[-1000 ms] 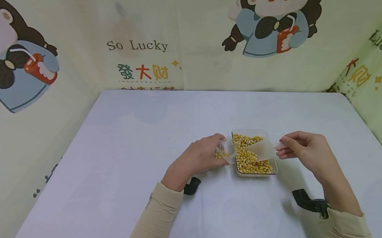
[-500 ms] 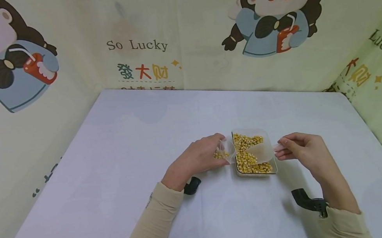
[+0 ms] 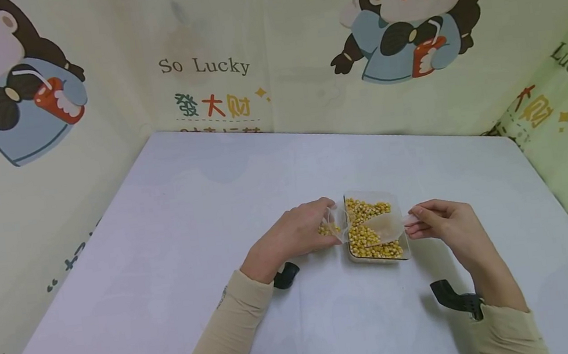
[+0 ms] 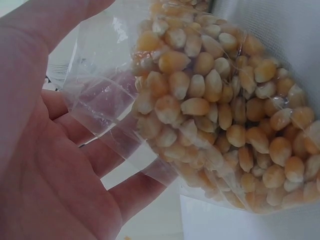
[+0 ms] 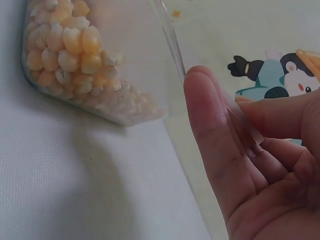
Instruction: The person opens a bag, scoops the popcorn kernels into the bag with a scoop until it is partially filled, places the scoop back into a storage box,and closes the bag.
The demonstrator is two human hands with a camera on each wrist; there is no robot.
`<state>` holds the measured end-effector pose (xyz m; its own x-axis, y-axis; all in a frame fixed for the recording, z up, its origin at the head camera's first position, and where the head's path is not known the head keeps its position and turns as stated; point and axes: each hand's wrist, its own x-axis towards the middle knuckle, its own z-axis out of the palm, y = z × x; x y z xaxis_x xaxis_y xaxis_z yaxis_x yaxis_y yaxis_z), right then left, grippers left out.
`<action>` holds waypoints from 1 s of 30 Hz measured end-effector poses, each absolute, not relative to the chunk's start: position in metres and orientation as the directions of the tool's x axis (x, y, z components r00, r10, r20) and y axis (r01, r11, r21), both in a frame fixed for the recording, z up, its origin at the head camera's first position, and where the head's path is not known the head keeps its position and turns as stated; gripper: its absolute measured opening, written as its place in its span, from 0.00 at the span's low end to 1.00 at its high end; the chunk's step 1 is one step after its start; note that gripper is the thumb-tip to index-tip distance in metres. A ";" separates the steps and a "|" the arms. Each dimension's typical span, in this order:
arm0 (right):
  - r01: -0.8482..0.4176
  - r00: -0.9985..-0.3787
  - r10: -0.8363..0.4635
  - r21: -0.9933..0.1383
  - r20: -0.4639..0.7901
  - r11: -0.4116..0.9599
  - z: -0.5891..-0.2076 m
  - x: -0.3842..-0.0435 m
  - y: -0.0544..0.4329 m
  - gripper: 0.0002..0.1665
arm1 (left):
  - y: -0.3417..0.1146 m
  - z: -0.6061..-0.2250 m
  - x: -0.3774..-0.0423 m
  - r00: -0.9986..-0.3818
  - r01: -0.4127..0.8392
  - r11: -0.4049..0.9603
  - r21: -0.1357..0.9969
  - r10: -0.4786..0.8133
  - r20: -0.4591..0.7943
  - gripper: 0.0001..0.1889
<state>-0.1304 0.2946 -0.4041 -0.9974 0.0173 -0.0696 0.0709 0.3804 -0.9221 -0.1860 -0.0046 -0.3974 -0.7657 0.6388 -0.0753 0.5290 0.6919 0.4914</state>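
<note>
A clear plastic bag [image 3: 341, 226], its mouth spread wide, is held in my left hand [image 3: 295, 231]. Corn kernels [image 4: 215, 100] fill its lower part in the left wrist view, and my thumb and fingers lie around the upper film. Right beside the bag stands a clear rectangular box [image 3: 378, 194] of corn kernels [image 3: 364, 210]. My right hand [image 3: 442, 224] pinches the handle of a translucent scoop [image 3: 385, 227] between thumb and fingers. The scoop's blade lies over the kernels, its front edge among them. In the right wrist view the handle [image 5: 245, 125] shows between the fingertips.
A white-covered table [image 3: 203, 209] extends around the box. Cream cloth walls [image 3: 296, 53] with cartoon prints rise behind and at both sides. Dark wrist mounts, one at the left wrist [image 3: 286, 276] and one at the right wrist [image 3: 452, 296], stick out below the hands.
My right hand and the scoop have shifted a little to the left, the blade further over the kernels. The box has edged slightly left. My left hand keeps its place with the bag.
</note>
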 end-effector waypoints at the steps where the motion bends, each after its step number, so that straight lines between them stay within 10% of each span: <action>1: 0.078 -0.997 0.019 -0.922 -0.076 0.379 -0.404 -0.131 0.295 0.25 | -0.004 -0.397 -0.186 -0.766 0.527 0.691 0.494 0.639 -0.076 0.38; 30: 0.102 -0.995 0.000 -0.986 -0.103 0.133 -0.407 -0.130 0.302 0.27 | -0.005 -0.394 -0.186 -0.772 0.501 0.692 0.520 0.629 -0.093 0.38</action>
